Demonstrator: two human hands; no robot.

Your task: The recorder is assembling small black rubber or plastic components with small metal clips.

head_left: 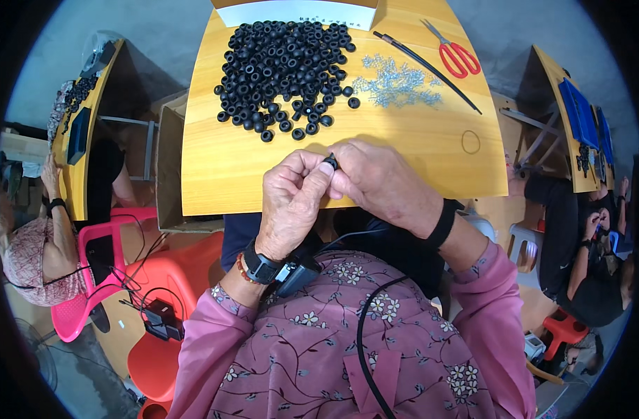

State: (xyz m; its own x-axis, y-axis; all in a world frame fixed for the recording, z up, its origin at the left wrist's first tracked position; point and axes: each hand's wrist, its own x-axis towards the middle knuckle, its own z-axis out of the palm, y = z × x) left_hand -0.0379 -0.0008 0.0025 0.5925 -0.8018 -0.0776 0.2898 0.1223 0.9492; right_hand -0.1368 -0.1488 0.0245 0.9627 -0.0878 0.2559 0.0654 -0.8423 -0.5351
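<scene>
At the near edge of the table, my two hands meet in front of my body. My left hand [291, 199] is closed, with thumb and fingers pinching a small black round part [331, 161]. My right hand [386, 183] is closed against the same spot, its fingertips touching beside the part; what it grips is hidden by the fingers. Beyond them lies a big heap of black round hollow caps [281, 73], several of them loose along the near side. To its right, small silvery metal pieces [396, 82] are spread in a loose pile.
The wooden table [242, 178] bears red-handled scissors [455, 54], a thin black rod [431, 70], a rubber band [471, 142] and a white box [298, 14] at the back. Red stools [172, 279] stand to my left. Other people work at side tables left and right.
</scene>
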